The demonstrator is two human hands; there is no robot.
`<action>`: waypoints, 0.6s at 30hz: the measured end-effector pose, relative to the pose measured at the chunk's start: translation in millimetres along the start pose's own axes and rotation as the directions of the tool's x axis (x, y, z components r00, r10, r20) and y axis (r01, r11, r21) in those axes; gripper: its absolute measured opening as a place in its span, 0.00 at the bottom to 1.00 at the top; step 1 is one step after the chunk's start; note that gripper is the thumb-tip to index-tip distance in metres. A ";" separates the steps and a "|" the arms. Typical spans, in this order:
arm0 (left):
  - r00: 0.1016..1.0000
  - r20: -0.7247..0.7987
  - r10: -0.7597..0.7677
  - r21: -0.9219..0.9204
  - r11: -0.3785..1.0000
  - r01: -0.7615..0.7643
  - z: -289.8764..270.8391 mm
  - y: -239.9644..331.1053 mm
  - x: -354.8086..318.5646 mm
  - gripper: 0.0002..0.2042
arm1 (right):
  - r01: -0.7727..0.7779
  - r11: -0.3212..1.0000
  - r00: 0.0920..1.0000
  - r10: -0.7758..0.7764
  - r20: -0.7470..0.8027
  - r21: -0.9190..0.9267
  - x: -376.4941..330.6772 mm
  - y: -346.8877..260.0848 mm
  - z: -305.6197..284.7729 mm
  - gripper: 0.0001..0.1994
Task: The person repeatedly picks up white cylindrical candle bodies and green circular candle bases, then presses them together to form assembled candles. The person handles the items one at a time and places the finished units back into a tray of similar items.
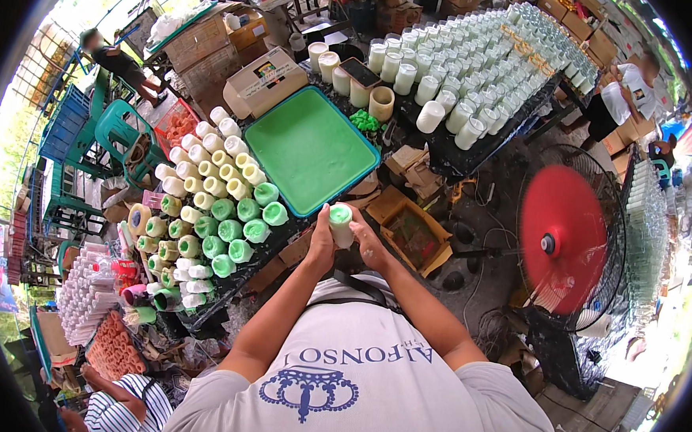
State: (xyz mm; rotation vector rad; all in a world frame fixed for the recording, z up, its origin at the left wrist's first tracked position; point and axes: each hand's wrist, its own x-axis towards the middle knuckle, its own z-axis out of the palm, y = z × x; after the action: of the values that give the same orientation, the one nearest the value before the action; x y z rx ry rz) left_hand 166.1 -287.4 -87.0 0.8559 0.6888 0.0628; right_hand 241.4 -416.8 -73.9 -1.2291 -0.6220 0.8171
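Gripping one green-topped candle [340, 224], both hands, left hand [320, 244], right hand [371, 245], one green tray [310, 149], one red fan [562, 239].

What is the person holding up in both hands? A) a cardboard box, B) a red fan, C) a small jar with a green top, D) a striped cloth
C: the left hand and the right hand wrap around a small pale jar with a green top, held in front of the green tray.

Daylit cluttered workshop; red fan [562, 241], green chairs [121, 135], cardboard boxes [412, 236].
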 end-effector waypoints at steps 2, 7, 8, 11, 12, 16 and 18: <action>0.997 0.068 0.025 0.017 1.000 -0.026 0.6 -0.6 -2.2 0.28 | -0.161 0.954 0.981 0.182 -0.062 0.254 -0.7 -4.5 2.6 0.27; 0.952 0.205 0.228 0.252 0.927 -0.276 14.5 3.8 -16.7 0.27 | -0.169 0.980 0.979 0.179 -0.094 0.102 -0.1 -14.8 -1.5 0.27; 0.950 0.234 0.206 0.229 0.938 -0.260 14.0 5.9 -17.0 0.28 | -0.173 0.982 0.975 0.182 -0.131 0.075 -2.4 -18.2 0.3 0.27; 0.923 0.301 0.238 0.299 0.896 -0.329 15.7 7.5 -18.8 0.28 | 0.075 0.994 0.972 -0.090 -0.215 -0.079 -0.3 43.8 -16.7 0.26; 0.912 0.322 0.253 0.312 0.882 -0.354 15.2 6.1 -18.1 0.29 | 0.085 0.994 0.968 -0.098 -0.230 -0.066 0.5 49.8 -19.2 0.26; 0.887 0.378 0.266 0.394 0.820 -0.414 6.2 -0.1 -10.9 0.32 | -0.152 0.922 0.958 0.225 -0.175 0.356 4.2 -5.3 -7.8 0.24; 0.889 0.377 0.258 0.398 0.822 -0.407 7.4 -1.2 -11.3 0.32 | -0.175 0.870 0.954 0.266 -0.140 0.462 5.0 -10.8 -8.1 0.24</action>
State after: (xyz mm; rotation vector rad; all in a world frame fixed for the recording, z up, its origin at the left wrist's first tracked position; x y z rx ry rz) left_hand 161.3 -296.8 -78.4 1.4211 0.2432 0.0806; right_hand 252.9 -418.6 -65.4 -0.9498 -0.1118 0.9511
